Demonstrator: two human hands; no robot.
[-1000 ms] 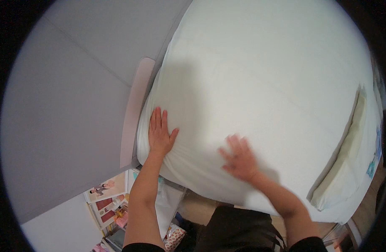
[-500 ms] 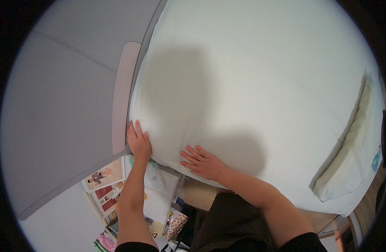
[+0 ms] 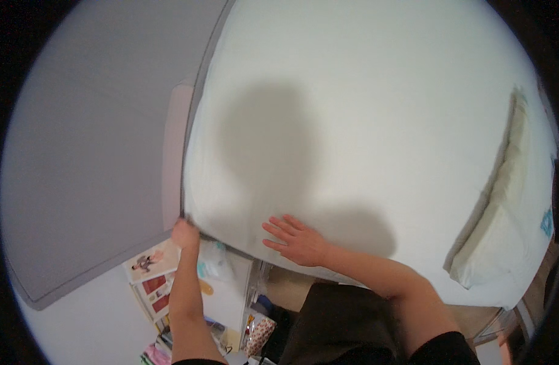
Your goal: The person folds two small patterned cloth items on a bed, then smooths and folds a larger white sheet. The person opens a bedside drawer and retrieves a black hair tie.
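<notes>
A white fitted sheet (image 3: 377, 140) covers the mattress in front of me. My right hand (image 3: 296, 241) lies flat on it near the close edge, palm down and fingers spread. At the sheet's near left corner, my left hand (image 3: 186, 233) is closed like a fist. It sits where the mattress meets a large grey fabric-covered panel (image 3: 97, 152); its fingertips are hidden, and I cannot make out what they hold. A pale pink strip (image 3: 175, 158) runs along the panel's edge just above that hand.
A whitish pillow (image 3: 492, 213) rests at the right of the bed. Below my left arm, a white surface (image 3: 226, 298) holds a clear plastic bag (image 3: 215, 261), with a picture print (image 3: 153, 261) beside it. A patterned pouch (image 3: 259, 334) lies among several small items.
My left hand has slid toward me along the mattress edge to the corner, and its fingers have closed. The right hand stays flat on the sheet. The view has shifted slightly.
</notes>
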